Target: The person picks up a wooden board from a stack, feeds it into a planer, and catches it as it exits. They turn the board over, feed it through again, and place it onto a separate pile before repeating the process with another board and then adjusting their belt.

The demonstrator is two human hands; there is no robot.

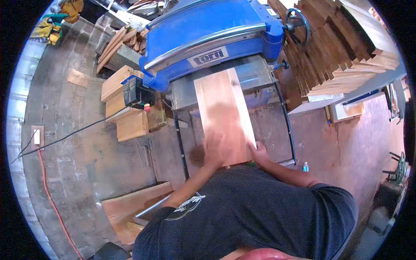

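A wide, pale wooden board [225, 112] with a dark knot near its far right corner lies lengthwise between my body and a blue machine [208, 32]. Its far end rests on the machine's grey metal bed [253, 78]. My left hand [216, 147] lies on the near left part of the board, fingers extended and somewhat blurred. At the near right edge, my right hand [258, 152] grips the board, its thumb on top and its other fingers hidden.
Stacked boards [342, 47] stand at the right beside a handwheel [298, 26]. Wooden blocks [125, 115] and a black switch box [138, 93] are left of the machine. A black cable [78, 131] and orange cord [50, 195] run at the left.
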